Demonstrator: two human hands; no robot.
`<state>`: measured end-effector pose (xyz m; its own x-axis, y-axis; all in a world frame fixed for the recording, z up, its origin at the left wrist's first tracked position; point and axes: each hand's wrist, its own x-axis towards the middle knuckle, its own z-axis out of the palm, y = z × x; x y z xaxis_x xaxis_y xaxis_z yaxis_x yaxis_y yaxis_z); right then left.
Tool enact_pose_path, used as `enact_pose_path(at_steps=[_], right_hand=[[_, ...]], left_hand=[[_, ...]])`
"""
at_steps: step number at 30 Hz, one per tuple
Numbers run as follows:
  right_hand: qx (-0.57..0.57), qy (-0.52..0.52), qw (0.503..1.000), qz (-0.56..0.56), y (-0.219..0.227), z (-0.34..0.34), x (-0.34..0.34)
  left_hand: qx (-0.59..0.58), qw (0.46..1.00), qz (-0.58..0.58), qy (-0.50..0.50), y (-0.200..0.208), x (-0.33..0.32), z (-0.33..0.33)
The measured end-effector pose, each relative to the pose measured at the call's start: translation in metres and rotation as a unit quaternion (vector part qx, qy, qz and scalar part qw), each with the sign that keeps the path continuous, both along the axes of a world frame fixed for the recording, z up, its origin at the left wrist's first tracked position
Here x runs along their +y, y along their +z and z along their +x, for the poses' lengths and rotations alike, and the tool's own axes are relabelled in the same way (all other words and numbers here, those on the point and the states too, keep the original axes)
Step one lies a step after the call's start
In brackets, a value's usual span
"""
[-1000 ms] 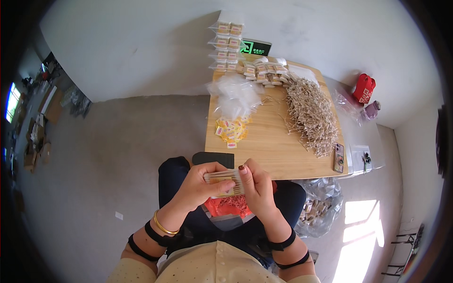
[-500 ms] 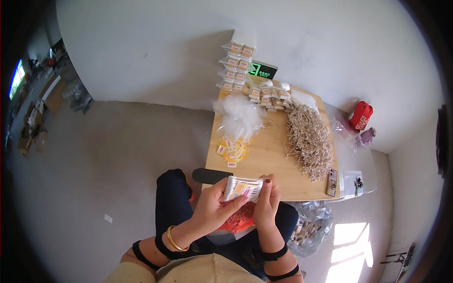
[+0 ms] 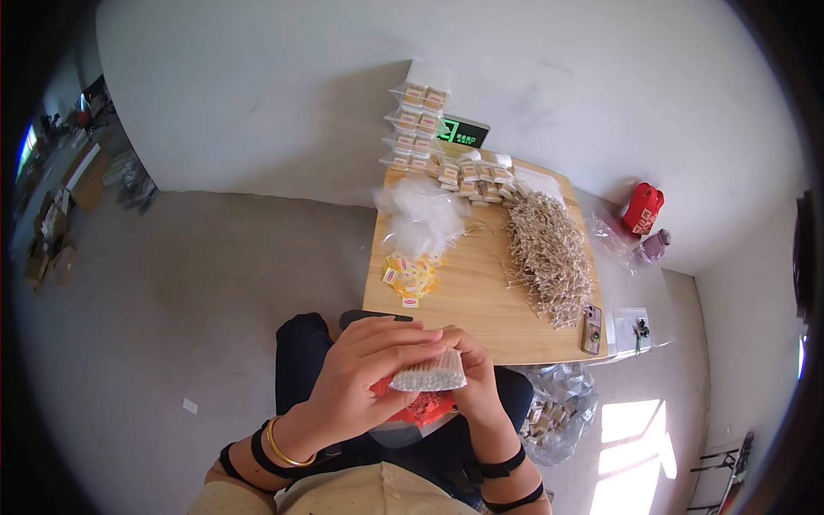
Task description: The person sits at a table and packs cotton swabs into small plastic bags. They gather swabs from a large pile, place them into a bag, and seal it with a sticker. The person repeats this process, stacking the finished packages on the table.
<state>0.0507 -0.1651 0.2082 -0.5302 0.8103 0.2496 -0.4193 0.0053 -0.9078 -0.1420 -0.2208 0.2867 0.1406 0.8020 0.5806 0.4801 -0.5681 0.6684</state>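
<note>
In front of my lap, a pack of cotton swabs (image 3: 433, 375) is gripped between my two hands, its white swab tips turned toward me. My left hand (image 3: 365, 365) wraps over its left side and top, with the thumb underneath. On the opposite end, my right hand (image 3: 474, 369) closes its fingers round the pack. A red bag (image 3: 422, 410) sits below the hands on my lap, partly hidden by them. Beyond the hands, the wooden table (image 3: 481, 313) carries a heap of loose cotton swabs (image 3: 554, 257), yellow paper labels (image 3: 414, 276) and clear plastic bags (image 3: 421, 215).
Packed swabs (image 3: 472, 176) lie at the table's back, beside a stack of bagged packs (image 3: 416, 129) near a green sign (image 3: 463, 131). A phone (image 3: 592, 330) rests at the right edge. A clear sack of packs (image 3: 549, 416) stands below; a red bag (image 3: 642, 209) is farther right.
The pack has been tipped so its swab ends face me instead of its labelled side. My left hand has moved over its top; the right fingers have curled round it.
</note>
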Motion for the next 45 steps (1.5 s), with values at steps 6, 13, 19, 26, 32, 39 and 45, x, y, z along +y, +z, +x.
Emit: enact_pose_path(at_steps=[6,13,19,26,32,39,45], right_hand=[[0.01,0.024,1.0,0.017,0.002,-0.004,-0.004],[0.018,0.049,0.999,0.002,0.006,-0.005,-0.008],[0.023,0.071,0.997,-0.037,0.011,-0.002,-0.01],[0.016,0.072,0.996,-0.043,0.012,-0.001,-0.012],[0.005,0.074,0.995,-0.066,0.013,0.002,-0.012],[0.034,0.066,0.991,-0.112,0.009,0.003,-0.014],[-0.018,0.086,0.989,-0.116,0.02,0.002,-0.021]], left_hand=[[-0.003,0.998,0.059,-0.016,0.005,-0.007,0.003],[0.024,0.996,0.085,-0.018,0.01,-0.01,0.007],[0.034,0.996,0.081,-0.035,0.015,-0.009,0.007],[0.015,0.997,0.052,-0.055,0.016,-0.006,0.007],[-0.01,0.998,0.003,-0.064,0.013,-0.008,0.002],[-0.05,0.998,-0.003,-0.037,0.007,-0.004,0.006],[-0.106,0.993,-0.052,-0.012,0.006,-0.004,0.004]])
